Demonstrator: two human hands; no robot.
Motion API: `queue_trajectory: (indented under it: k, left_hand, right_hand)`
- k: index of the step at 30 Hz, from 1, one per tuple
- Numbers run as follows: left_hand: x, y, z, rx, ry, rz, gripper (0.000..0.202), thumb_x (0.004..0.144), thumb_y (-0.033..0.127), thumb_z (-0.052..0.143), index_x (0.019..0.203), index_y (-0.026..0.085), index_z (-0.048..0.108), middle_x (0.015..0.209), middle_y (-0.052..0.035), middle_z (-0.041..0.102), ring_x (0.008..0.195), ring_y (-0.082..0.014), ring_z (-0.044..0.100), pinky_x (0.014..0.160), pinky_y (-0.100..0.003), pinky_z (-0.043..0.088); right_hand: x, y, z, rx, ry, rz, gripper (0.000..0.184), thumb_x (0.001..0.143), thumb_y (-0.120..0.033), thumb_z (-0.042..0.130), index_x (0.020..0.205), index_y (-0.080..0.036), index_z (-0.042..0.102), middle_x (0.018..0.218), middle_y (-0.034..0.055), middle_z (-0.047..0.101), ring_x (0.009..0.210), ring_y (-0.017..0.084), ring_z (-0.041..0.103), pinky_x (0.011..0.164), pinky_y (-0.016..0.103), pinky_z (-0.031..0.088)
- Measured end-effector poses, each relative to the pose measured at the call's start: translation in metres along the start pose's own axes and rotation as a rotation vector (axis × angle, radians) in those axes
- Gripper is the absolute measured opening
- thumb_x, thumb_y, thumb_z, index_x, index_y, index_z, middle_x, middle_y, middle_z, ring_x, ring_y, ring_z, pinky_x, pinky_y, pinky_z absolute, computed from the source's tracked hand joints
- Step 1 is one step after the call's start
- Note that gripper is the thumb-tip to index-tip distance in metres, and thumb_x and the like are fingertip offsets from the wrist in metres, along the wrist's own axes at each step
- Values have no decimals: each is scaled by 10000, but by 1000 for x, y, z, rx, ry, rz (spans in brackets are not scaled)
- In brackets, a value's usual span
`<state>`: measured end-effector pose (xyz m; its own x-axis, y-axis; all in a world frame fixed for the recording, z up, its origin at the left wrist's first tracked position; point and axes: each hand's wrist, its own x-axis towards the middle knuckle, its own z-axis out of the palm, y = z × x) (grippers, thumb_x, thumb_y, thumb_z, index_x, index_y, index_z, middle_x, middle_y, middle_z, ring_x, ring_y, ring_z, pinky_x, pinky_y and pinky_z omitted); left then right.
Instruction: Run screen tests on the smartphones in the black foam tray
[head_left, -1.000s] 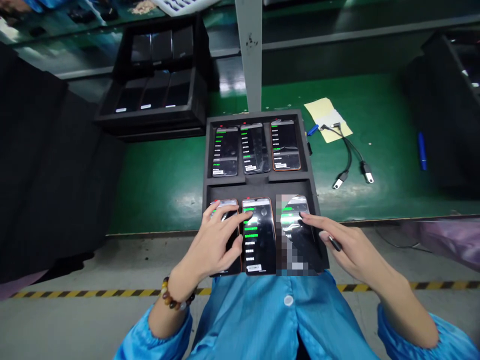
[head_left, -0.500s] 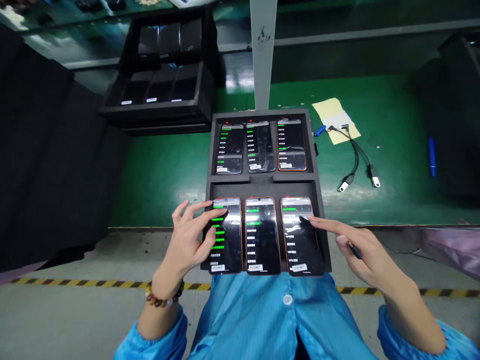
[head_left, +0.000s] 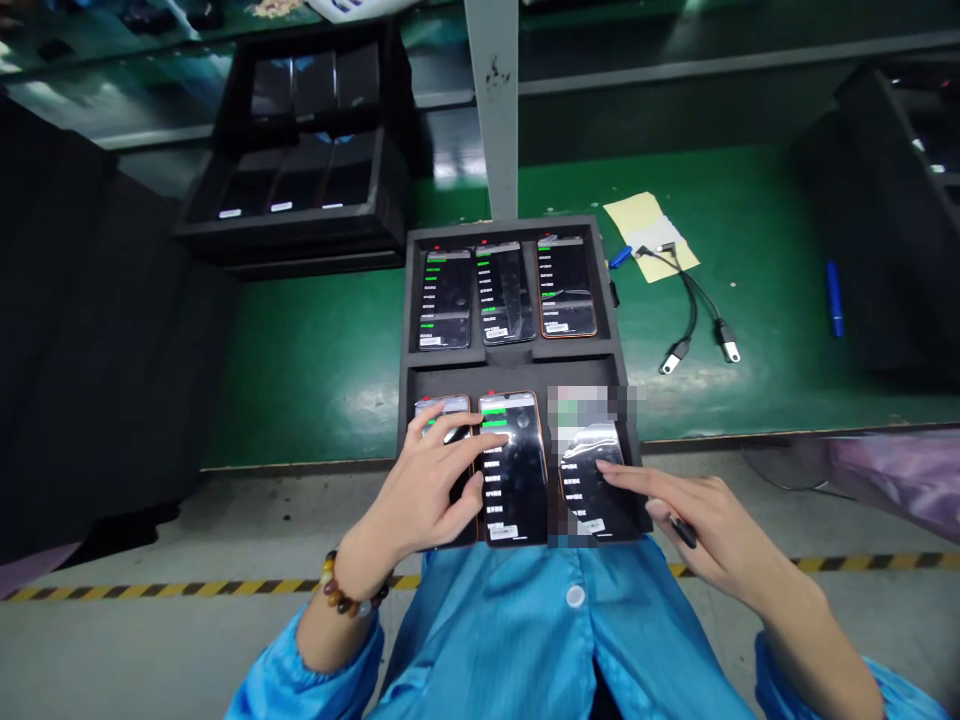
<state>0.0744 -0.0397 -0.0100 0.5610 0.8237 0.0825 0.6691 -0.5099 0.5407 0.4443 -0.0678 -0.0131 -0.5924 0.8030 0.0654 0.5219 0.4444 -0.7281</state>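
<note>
Slid across onto middle phone (head_left: pixel 512 470) with left hand (head_left: pixel 431 490), fingers spread flat; poking right phone (head_left: pixel 592 480) with right hand (head_left: pixel 697 520), pinching black pen (head_left: pixel 684 532).

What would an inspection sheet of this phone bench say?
Surface: green bench mat, glossy.
Job's things: black foam tray with six lit phones; near middle phone, near right phone.
Clutter: yellow paper, blue pen.
Hands: left hand spread, fingertip on near middle phone; right hand fingertip on near right phone, gripping thin dark stick.
Cables: black split cable loose on mat.
Surroundings: second tray, grey post, striped floor tape.
</note>
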Motion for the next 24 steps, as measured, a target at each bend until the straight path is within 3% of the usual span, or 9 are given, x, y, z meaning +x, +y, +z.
queue_trajectory:
  k: [10,18,24]
  left_hand:
    - [2,2,0,-5,11,-30,472,947,210,540,1402,225,663,1316,-90,748,1376,-305,594,1304,-590,251]
    - [-23,-7,-14,7,139,-41,475,969,201,517,1419,247,661,1294,-69,770,1350,-291,620,1293,-564,240]
    - [-35,-4,-13,1,160,-19,437,961,176,531,1363,241,688,1261,-60,790,1309,-284,641,1275,-548,261]
  right_hand:
    - [9,11,1,-65,43,51,426,1120,-240,459,1516,-291,605,1493,61,706,1211,242,784,948,338,679]
    - [0,-2,-2,9,32,-83,443,1107,-234,458,1523,-275,604,1423,78,749,1231,215,773,907,270,674]
    - [-5,-5,5,26,-18,-34,443,1097,-226,479,1509,-290,628,1434,70,742,1205,231,785,896,302,687]
